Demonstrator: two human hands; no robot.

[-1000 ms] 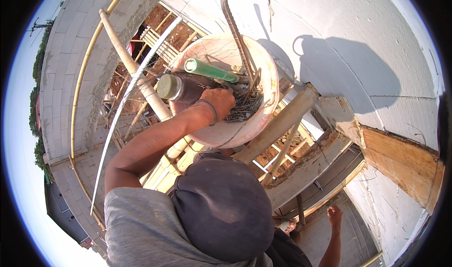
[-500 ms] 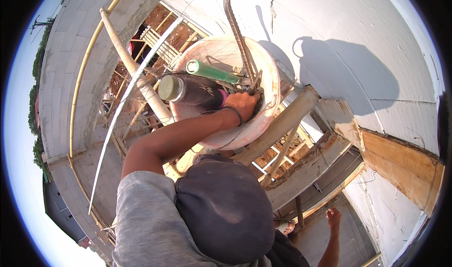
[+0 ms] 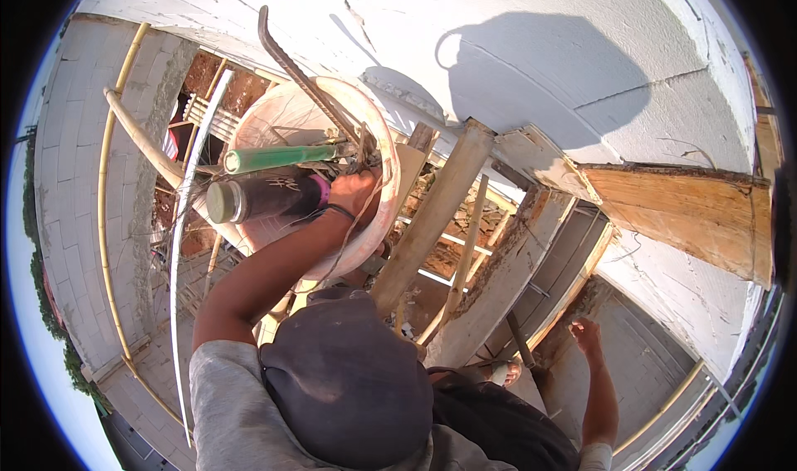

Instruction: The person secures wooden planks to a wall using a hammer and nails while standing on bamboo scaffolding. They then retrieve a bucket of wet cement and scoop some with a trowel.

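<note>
My left hand [image 3: 355, 193], a dark band at its wrist, reaches inside a worn pale pink bucket [image 3: 387, 165]. Its fingers look curled into the loose contents, and whatever they grip is hidden. Against the hand lies a dark bottle [image 3: 278, 193] with an olive cap and a purple band. Beyond the bottle is a green cylindrical piece [image 3: 278, 157]. From the bucket a rusty ribbed steel bar [image 3: 303, 80] with a bent tip leans up and out. Off to the lower right, my right hand [image 3: 586, 336] is held away from the bucket, fingers curled with nothing visible in them.
A white rendered wall [image 3: 531, 130] carries the bucket's shadow. Wooden beams [image 3: 436, 213] cross over gaps below, beside a wooden board [image 3: 681, 213]. Bamboo poles [image 3: 104, 197] and a thin white strip [image 3: 177, 280] rise at left. My dark cap [image 3: 344, 380] covers the lower middle.
The view has shifted, so the bucket and its contents now appear farther left. My left hand stays inside the bucket. My right hand remains curled and apart from it.
</note>
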